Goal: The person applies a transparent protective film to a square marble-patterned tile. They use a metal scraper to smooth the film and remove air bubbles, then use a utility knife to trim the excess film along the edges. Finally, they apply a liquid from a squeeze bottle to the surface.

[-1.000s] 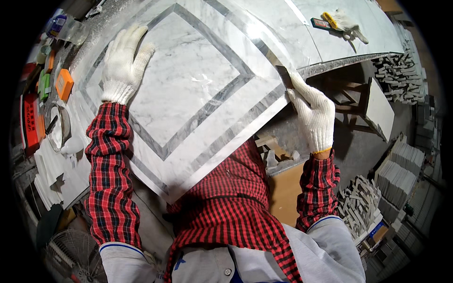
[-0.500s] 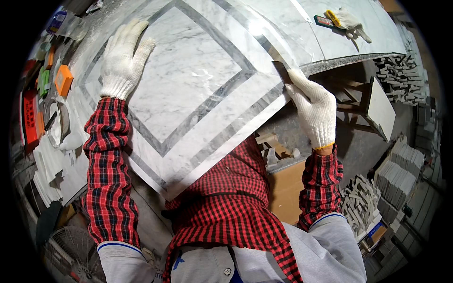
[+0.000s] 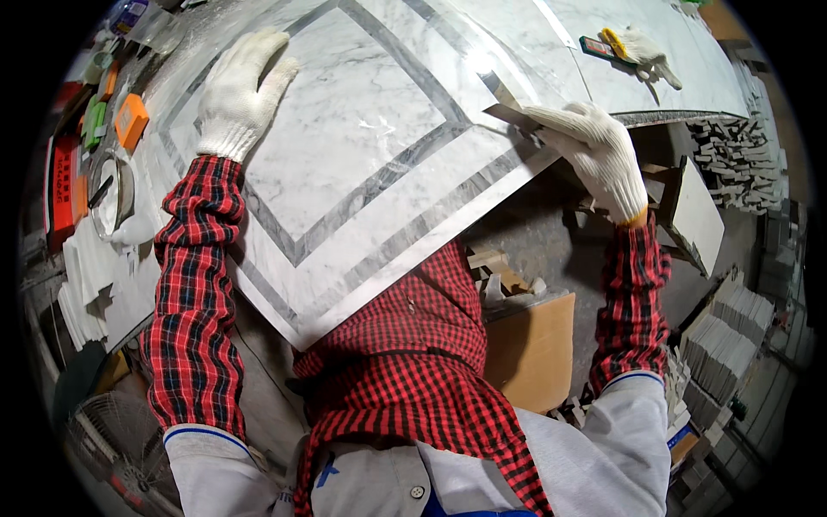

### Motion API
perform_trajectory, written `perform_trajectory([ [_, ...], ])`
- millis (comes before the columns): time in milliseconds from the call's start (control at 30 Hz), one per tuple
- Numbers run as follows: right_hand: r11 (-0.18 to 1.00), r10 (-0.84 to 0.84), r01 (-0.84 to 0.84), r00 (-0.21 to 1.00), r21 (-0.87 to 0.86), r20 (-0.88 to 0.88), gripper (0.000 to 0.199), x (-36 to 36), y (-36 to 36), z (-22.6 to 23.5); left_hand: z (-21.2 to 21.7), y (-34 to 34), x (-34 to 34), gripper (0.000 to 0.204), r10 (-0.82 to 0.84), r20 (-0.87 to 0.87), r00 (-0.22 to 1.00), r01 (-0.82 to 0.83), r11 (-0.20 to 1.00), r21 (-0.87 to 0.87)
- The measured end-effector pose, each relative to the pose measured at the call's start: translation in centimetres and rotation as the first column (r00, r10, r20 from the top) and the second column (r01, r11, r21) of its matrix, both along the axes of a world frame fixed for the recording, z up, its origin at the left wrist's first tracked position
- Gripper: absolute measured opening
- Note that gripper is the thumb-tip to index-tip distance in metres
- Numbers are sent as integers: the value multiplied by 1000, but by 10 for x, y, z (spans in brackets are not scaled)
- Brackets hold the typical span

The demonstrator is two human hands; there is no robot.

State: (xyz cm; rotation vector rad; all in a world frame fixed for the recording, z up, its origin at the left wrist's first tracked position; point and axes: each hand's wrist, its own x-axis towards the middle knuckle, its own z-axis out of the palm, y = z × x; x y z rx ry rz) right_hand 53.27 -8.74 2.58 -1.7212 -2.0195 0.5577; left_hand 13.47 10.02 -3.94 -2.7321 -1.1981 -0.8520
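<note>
A large white marble panel [image 3: 362, 95] with grey inlaid bands lies in front of me, one corner pointing toward my body. My left hand [image 3: 244, 96], in a white knit glove, rests on its left part with the fingers stretched out and nothing in them. Near the panel's right corner, my gloved right hand [image 3: 599, 146] is closed around a flat dark metal scraper blade [image 3: 506, 114]. The blade juts out leftward past the fingertips, over the grey band. Part of it is hidden in the hand, and I cannot tell whether its edge touches the stone.
A spare white glove [image 3: 646, 53] and a dark green box [image 3: 596, 46] lie at the far right. Orange [image 3: 132, 121] and green blocks [image 3: 94, 121] stand at left. A fan [image 3: 125, 452] is low left; a wooden stand [image 3: 696, 215] and stacked strips [image 3: 732, 319] are at right.
My right hand has turned and shifted to the right, and the blade now lies flatter, pointing left. The left hand keeps its place on the panel; the whole view has shifted slightly.
</note>
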Motion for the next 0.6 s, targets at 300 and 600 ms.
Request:
perform_trajectory([
  [300,976,212,-212,977,39,8,27,6,28,-15,37,-117,116,79,-158,56,986,167,936,-311],
  [600,990,139,-140,990,-24,-22,27,-2,15,-17,37,-133,148,93,-213,4,977,190,864,-467],
])
